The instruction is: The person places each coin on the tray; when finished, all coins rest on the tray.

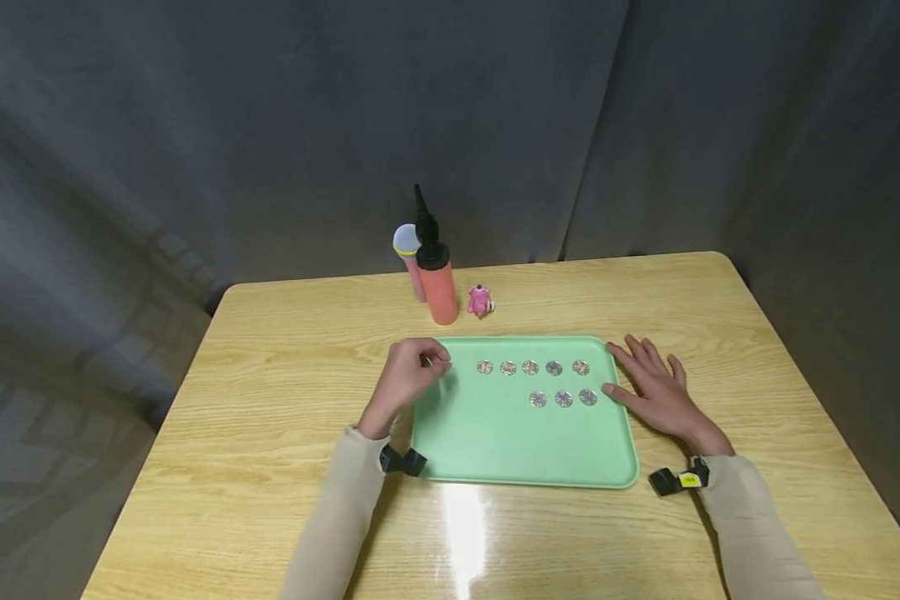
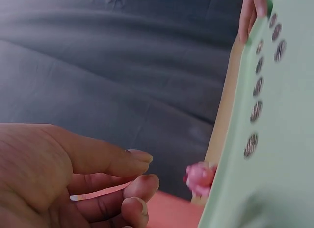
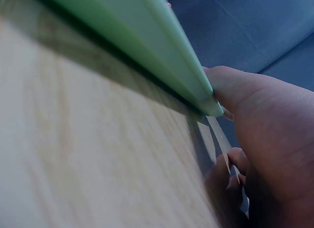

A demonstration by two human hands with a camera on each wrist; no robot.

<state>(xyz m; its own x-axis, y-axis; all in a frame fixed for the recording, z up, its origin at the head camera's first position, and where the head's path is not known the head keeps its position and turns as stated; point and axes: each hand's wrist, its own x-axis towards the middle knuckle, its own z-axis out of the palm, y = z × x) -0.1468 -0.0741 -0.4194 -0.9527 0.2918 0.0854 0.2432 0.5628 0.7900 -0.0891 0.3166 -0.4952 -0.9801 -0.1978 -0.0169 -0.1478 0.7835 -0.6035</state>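
Observation:
My left hand (image 1: 414,368) hovers over the upper left corner of the green tray (image 1: 495,454). Its fingers are loosely curled, thumb and index tips close together, and the left wrist view shows nothing between the fingertips (image 2: 146,185). On the tray lie several round, silvery, coin-like discs (image 1: 530,367) in two rows, the upper one longer. My right hand (image 1: 656,392) lies at the tray's right edge with its fingers spread. In the right wrist view its thumb (image 3: 228,86) is against the tray rim (image 3: 189,66).
Behind the tray stand a coral hand pump (image 1: 440,292) with a black nozzle and a pink toy microphone (image 1: 408,242). A small pink figure (image 1: 480,301) is to their right. The wooden table (image 1: 270,392) ends at a dark grey curtain (image 1: 307,150).

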